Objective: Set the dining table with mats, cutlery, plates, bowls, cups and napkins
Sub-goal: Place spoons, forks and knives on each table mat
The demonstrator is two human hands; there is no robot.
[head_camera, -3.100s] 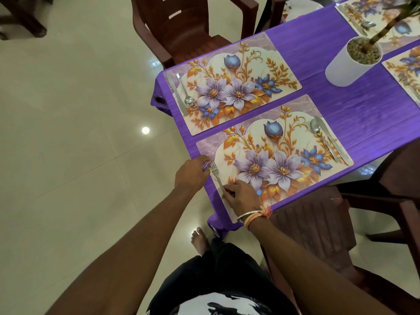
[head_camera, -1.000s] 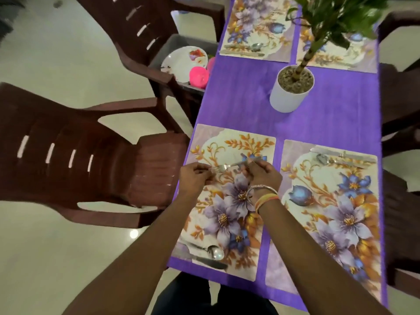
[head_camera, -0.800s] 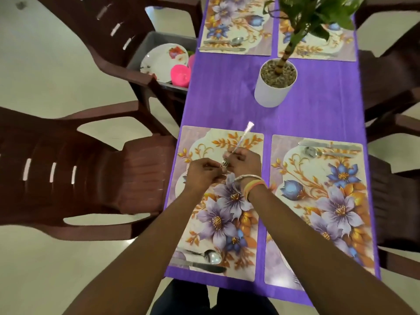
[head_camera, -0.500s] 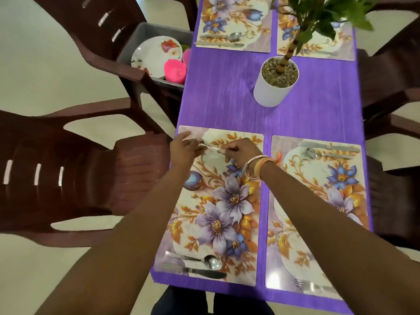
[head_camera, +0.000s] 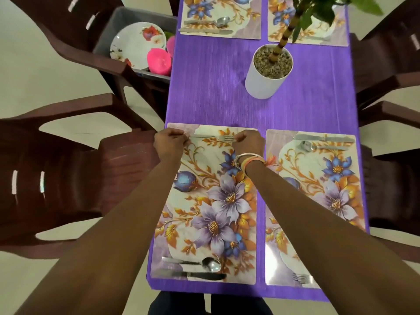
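Head camera looked down on a fork (head_camera: 211,138) held crosswise over the far end of the near-left floral mat (head_camera: 213,201) on the purple table (head_camera: 216,92). The left hand (head_camera: 169,142) pinched its handle with curled fingers; the right hand (head_camera: 248,142) (bangles at the wrist) pinched the tine end. A spoon (head_camera: 204,263) and knife (head_camera: 193,275) lay at the mat's near end.

The gripped fork (head_camera: 212,138) was silver. Under the grip, the mat (head_camera: 211,201) showed lilac and blue flowers with orange-gold leaves on cream. Beyond the grip the tablecloth (head_camera: 216,92) was purple, finely striped, and the pot (head_camera: 263,85) white. Left of the grip the chair (head_camera: 75,178) was dark red-brown; farther beyond-left, a white plate (head_camera: 134,44) bore a red flower beside a pink cup (head_camera: 158,60). Bangles (head_camera: 250,158) just behind the grip were silver and orange.
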